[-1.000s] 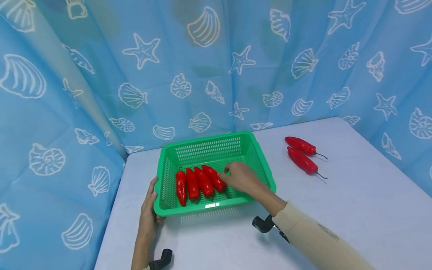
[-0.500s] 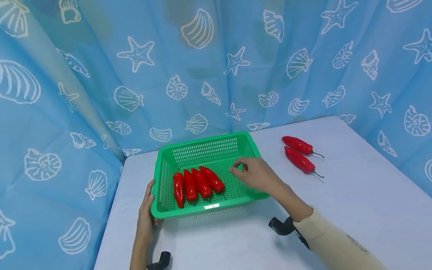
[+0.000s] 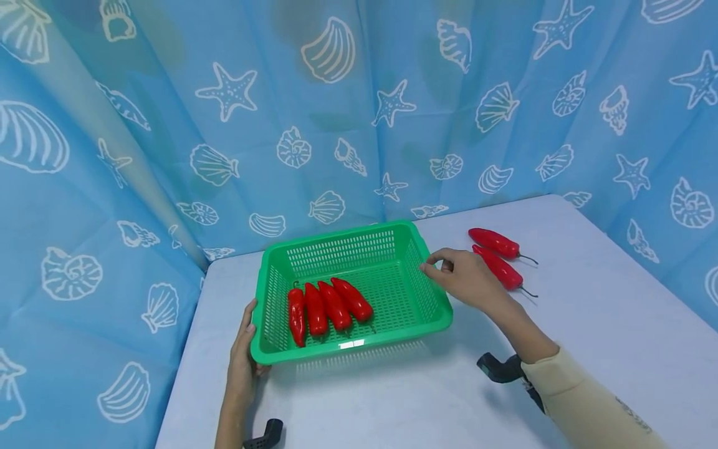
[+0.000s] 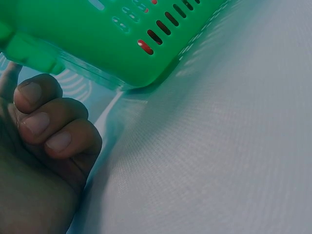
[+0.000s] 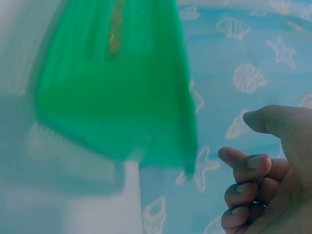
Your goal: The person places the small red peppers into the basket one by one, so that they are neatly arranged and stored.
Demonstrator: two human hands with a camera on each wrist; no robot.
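Along the left side of a green plastic basket (image 3: 404, 274), my left hand (image 3: 242, 352) holds the rim. Three of its fingers (image 4: 61, 117) curl below the rim in the left wrist view. Several red chili peppers (image 3: 316, 310) lie side by side in the basket's left half. My right hand (image 3: 462, 274) hovers by the basket's right rim, loosely bent and holding nothing. In the right wrist view its thumb (image 5: 268, 119) stands apart from the fingers. Behind this hand lie two more red peppers (image 3: 493, 243) on the table, the nearer one partly hidden.
A white cloth covers the table (image 3: 589, 324). A blue curtain (image 3: 359, 112) with white shell and starfish prints hangs behind and at both sides. Black wrist cameras (image 3: 496, 368) sit on both arms. The basket's right half shows its bare mesh floor.
My right hand has come away from the rightmost pepper in the basket and moved right, past the rim. The left hand keeps its place at the basket. The head view has shifted slightly.
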